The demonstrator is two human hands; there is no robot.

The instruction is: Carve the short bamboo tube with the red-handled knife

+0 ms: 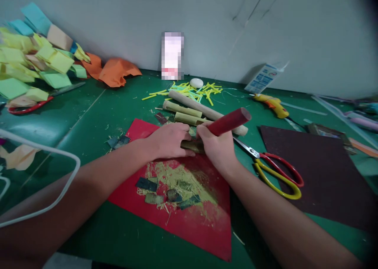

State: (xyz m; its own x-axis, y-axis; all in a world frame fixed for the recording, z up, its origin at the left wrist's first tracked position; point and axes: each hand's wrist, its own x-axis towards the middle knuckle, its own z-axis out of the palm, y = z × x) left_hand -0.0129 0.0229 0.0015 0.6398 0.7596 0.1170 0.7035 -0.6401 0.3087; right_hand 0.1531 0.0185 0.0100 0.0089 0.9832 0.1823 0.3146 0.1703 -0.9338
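My left hand is closed on a short piece of bamboo above a red sheet. In my right hand is a tool with a thick, round red handle, tilted up to the right. Its working end is hidden behind my fingers, close to the bamboo. Pale shavings and several dark and greenish scraps lie on the sheet nearer to me. Just beyond my hands are two split bamboo pieces and a long wooden rod.
Scissors with red and yellow handles lie right of my right forearm, partly over a dark board. Behind are cut yellow straws, a phone and a yellow glue gun. Folded papers pile up left; a white cable crosses my left forearm.
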